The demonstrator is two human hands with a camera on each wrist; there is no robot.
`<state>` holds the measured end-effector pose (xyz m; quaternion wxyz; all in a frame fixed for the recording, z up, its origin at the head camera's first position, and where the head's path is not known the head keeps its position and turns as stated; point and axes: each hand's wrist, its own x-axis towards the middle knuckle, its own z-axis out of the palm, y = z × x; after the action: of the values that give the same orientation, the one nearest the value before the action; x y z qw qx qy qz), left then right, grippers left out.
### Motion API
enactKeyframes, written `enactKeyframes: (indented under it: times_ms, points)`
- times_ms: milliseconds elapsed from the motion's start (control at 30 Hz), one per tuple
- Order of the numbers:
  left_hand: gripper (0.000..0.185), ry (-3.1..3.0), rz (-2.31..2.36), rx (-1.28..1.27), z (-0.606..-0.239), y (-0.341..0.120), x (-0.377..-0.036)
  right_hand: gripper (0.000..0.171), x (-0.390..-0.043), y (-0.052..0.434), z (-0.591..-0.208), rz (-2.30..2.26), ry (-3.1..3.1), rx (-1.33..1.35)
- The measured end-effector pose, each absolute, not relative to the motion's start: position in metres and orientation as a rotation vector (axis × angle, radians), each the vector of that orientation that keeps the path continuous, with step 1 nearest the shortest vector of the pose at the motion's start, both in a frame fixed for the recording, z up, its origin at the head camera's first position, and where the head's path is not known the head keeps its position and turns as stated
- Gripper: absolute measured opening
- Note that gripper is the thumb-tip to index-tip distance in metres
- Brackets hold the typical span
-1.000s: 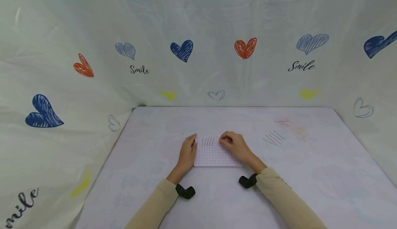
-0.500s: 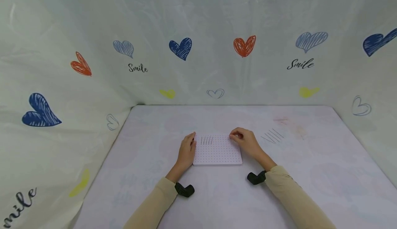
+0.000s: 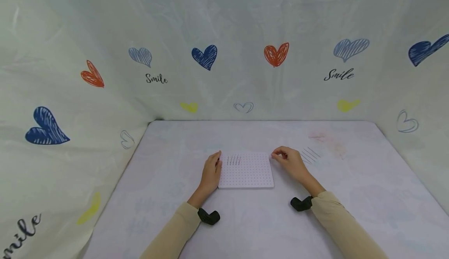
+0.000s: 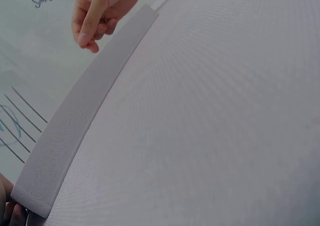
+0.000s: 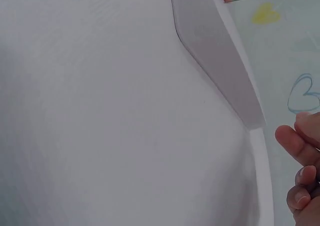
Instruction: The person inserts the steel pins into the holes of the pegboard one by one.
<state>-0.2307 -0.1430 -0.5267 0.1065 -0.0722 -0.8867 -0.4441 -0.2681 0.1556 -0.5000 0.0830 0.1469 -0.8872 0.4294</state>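
Observation:
A white pegboard (image 3: pixel 247 176) with rows of small holes lies on the table. Several thin dark sticks (image 3: pixel 234 160) stand in a row near its far left part. My left hand (image 3: pixel 211 172) rests against the board's left edge, fingers pointing away from me. Just off the board's far right corner is my right hand (image 3: pixel 290 162). Its thumb and index tips come together and the other fingers are loosely curled; nothing shows between them in the right wrist view. Beyond that hand, several more sticks (image 3: pixel 311 154) lie loose on the table, partly covered by it.
A white table (image 3: pixel 175 142) carries everything, with a faint reddish patch (image 3: pixel 329 142) at the back right. Behind it hangs a pale curtain (image 3: pixel 242 17) printed with hearts. Each wrist bears a black device, one on the left wrist (image 3: pixel 209 216).
My right hand has moved right, from above the board by the standing sticks to past its far right corner, near the loose sticks. My left hand stays at the board's left edge.

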Motion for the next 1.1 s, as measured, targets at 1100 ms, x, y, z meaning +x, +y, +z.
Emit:
enactKeyframes:
  times_ms: [1100]
  points:
    - [0.043,-2.599,-1.287,-0.225,-0.530,-0.143,-0.231,0.015,-0.263,0.234,-0.517,1.115,-2.583,0.174]
